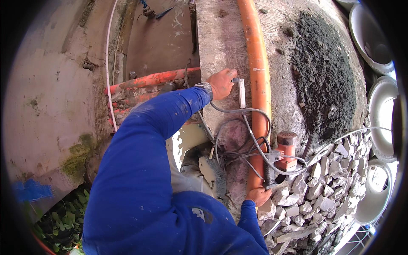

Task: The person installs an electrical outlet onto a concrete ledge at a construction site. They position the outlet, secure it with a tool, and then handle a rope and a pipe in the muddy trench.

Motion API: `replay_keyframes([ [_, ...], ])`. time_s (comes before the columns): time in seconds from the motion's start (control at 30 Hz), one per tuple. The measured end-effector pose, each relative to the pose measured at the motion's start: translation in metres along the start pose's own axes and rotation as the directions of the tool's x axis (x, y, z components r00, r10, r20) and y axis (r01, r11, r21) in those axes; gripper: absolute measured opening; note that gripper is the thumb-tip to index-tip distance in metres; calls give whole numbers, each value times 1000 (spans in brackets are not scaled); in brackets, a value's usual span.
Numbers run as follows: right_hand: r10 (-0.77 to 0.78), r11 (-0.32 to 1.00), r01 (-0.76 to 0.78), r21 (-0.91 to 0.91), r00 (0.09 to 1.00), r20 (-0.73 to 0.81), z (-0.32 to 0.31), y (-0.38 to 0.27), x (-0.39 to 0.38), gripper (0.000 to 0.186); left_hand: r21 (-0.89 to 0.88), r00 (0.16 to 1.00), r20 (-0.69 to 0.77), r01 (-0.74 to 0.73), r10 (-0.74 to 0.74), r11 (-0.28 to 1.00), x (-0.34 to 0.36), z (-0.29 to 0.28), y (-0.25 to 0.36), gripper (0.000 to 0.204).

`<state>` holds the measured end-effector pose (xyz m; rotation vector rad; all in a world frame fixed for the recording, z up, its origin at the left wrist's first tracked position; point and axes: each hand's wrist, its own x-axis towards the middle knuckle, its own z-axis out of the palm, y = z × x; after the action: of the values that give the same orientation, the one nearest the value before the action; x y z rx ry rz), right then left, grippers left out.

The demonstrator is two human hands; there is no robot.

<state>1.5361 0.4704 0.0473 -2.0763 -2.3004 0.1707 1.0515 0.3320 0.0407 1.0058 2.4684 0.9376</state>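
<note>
As I go from left to right, a pale concrete slab (55,110) comes first, then a thin white hose (108,55) and red-orange pipes (157,79) crossing the muddy trench. My left hand (221,84) is closed, fingers together on what appears to be a dark plug (235,80), just beside a narrow white block (242,93), probably a socket. Grey cord (242,111) loops from there across the long orange pipe (256,63). My right hand (258,195) is at the near end of the power tool (287,151), which lies against the pipe's right side; I cannot tell whether it grips or merely rests. Broken stones (323,191), dark soil (325,80) and concrete pipe rings (376,38) complete the right side.

Good practice, in my judgement: hold the plug by its body, never by the cord; keep the connection away from the trench water; free the tangled loops; keep fingers off the trigger; steady the tool, since the round pipe offers poor support.
</note>
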Motion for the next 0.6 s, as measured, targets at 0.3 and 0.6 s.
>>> replay_keyframes([
  [0.3,45,999,-45,-6,999,27,-6,-10,-2,50,70,993,83,74,-80,995,-17,-5,-16,31],
  [0.6,63,998,-64,14,998,30,-9,-11,-5,50,59,999,28,14,-16,998,-3,18,-12,30],
])
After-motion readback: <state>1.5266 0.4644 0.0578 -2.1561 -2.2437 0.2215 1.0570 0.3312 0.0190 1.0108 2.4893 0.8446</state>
